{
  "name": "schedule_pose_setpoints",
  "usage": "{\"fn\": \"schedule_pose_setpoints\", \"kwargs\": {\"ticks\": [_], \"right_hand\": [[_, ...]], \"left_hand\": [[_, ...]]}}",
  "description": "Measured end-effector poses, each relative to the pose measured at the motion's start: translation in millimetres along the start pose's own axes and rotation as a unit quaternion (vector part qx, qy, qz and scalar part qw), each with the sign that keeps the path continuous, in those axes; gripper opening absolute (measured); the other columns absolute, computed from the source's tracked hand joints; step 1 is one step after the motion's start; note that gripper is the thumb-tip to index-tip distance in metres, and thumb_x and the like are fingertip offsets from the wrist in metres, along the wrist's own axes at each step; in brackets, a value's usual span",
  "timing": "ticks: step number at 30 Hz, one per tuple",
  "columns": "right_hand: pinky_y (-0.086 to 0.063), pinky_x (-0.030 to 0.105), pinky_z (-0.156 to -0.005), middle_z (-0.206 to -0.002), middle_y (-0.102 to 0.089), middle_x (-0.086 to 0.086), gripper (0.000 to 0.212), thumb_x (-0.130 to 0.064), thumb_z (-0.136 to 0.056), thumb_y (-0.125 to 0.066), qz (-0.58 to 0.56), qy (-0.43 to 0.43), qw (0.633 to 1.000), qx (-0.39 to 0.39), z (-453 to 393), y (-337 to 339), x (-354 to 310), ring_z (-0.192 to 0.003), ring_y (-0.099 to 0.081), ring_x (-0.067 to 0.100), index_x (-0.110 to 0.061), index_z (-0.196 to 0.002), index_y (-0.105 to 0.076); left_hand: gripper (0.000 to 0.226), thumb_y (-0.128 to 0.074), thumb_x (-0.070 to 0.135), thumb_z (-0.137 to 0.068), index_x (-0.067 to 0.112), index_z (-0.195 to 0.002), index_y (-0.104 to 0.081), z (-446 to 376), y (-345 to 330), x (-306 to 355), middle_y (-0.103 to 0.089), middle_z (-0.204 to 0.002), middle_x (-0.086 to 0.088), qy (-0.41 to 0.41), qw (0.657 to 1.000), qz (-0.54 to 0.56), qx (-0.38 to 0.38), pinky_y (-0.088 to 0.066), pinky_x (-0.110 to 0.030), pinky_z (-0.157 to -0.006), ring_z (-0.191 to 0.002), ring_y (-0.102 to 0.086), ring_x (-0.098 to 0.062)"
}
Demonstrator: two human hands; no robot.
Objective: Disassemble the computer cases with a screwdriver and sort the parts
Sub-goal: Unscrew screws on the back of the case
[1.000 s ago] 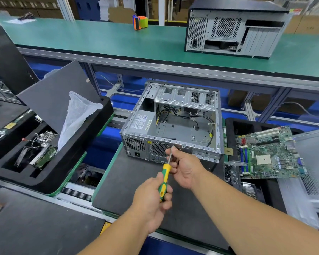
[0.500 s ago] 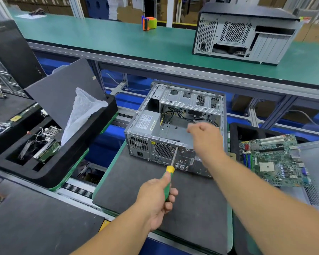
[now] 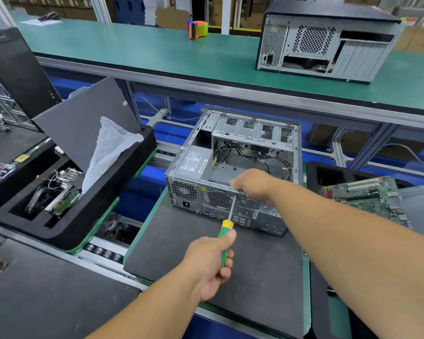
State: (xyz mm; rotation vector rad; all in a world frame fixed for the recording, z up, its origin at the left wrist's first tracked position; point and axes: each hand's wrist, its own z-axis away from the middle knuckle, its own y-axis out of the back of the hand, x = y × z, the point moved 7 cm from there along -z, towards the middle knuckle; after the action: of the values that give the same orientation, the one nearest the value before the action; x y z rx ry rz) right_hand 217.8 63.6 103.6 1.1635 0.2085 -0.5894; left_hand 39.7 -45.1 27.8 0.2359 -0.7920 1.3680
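We take the open computer case as our landmark: it lies on its side on the dark mat of the counter, its rear panel with the fan grilles facing us and its interior showing loose black cables. Our left hand has its grip clamped around the green and yellow handle of the screwdriver, whose shaft points up at the case's rear panel, near the top edge beside the round fan grille. Our right hand rests on that top rear edge with the fingers curled over it, holding the case steady; how firmly it grips we cannot tell. To the right of the case a removed motherboard lies on a black tray, and to its left a black foam tray holds sorted parts and a plastic bag. Beyond the case, on the upper green shelf, stands a second closed case. We judge the open case stiff sheet steel, fairly light now that it is gutted, liable to slide on the mat, with thin edges that can cut. The folded rear rim is a good place to brace it while the screwdriver bears in.
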Motion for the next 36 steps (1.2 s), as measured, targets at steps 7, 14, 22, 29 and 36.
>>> {"fn": "schedule_pose_setpoints", "kwargs": {"ticks": [7,14,22,29,36], "right_hand": [[-0.048,0.032,-0.082,-0.117,-0.071,0.017,0.022,-0.037,-0.101,-0.059,-0.117,-0.039,0.992,0.028,-11.5,-3.8,15.7,-0.087,-0.056,0.023,-0.017,-0.096,-0.067],[-0.041,0.026,-0.075,-0.090,-0.062,0.003,0.034,-0.038,-0.101,-0.057,-0.115,-0.048,0.991,0.041,-16.7,-6.8,19.8,-0.084,-0.056,0.021,-0.010,-0.108,-0.073],[-0.035,0.025,-0.058,-0.072,-0.056,0.006,0.043,-0.042,-0.106,-0.050,-0.090,-0.021,0.995,0.026,-8.0,-5.7,15.5,-0.064,-0.043,0.018,-0.008,-0.081,-0.059],[-0.028,0.023,-0.048,-0.048,-0.038,-0.008,0.051,-0.045,-0.105,-0.050,-0.071,-0.049,0.996,0.022,-11.0,-5.7,18.9,-0.046,-0.035,0.011,-0.021,-0.063,-0.037],[-0.032,0.022,-0.049,-0.043,-0.040,-0.013,0.049,-0.049,-0.102,-0.056,-0.089,-0.077,0.992,0.041,-15.6,-6.2,27.8,-0.045,-0.037,0.008,-0.024,-0.060,-0.046]], "left_hand": [[0.049,-0.048,0.055,-0.105,0.008,-0.103,-0.063,-0.3,-0.2,-4.1,-0.075,-0.087,-0.013,0.032,0.999,0.004,-0.029,-0.031,-0.021,-0.040,-0.056,-0.052,-0.015],[0.040,-0.079,0.040,-0.089,0.012,-0.098,-0.052,-3.2,-0.4,-3.8,-0.054,-0.069,-0.005,0.001,1.000,-0.005,-0.009,-0.024,-0.021,-0.038,-0.052,-0.042,-0.013],[0.050,-0.050,0.057,-0.104,0.009,-0.105,-0.063,1.5,-4.1,-5.5,-0.080,-0.095,-0.013,0.037,0.999,-0.010,-0.012,-0.036,-0.021,-0.045,-0.057,-0.060,-0.015],[0.034,-0.075,0.039,-0.094,0.012,-0.096,-0.055,0.6,1.4,0.9,-0.054,-0.065,-0.005,0.061,0.997,-0.011,-0.052,-0.022,-0.022,-0.039,-0.051,-0.041,-0.014],[0.034,-0.063,0.046,-0.101,0.013,-0.100,-0.055,-9.2,7.8,5.2,-0.077,-0.082,-0.008,0.015,0.998,-0.048,-0.026,-0.036,-0.022,-0.045,-0.059,-0.060,-0.015]]}}
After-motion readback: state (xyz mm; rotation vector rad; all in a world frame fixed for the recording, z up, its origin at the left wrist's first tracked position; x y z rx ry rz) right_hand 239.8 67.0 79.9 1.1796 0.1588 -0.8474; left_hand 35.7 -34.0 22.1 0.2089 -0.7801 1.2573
